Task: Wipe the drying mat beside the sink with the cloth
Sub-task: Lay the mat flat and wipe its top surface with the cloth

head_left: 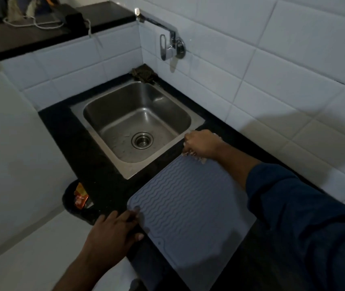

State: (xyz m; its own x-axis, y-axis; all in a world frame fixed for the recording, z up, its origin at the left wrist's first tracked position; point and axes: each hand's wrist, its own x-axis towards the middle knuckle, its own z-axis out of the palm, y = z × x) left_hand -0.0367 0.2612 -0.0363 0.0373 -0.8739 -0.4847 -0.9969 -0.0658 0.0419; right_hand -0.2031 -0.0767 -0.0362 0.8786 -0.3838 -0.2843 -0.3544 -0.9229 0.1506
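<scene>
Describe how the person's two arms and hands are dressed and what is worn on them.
The right arm wears a dark blue long sleeve, pushed up so the forearm is bare. The left arm is bare as far as the frame shows, with no sleeve in view. Both the right hand and left hand are ungloved; the dim picture shows no watch or bracelet.

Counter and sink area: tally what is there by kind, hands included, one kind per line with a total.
Hands: 2, left hand and right hand
Drying mat: 1
Cloth under the right hand: 1
Sink: 1
Tap: 1
Dark rag behind the sink: 1
Bin with wrappers: 1
Total: 8
</scene>
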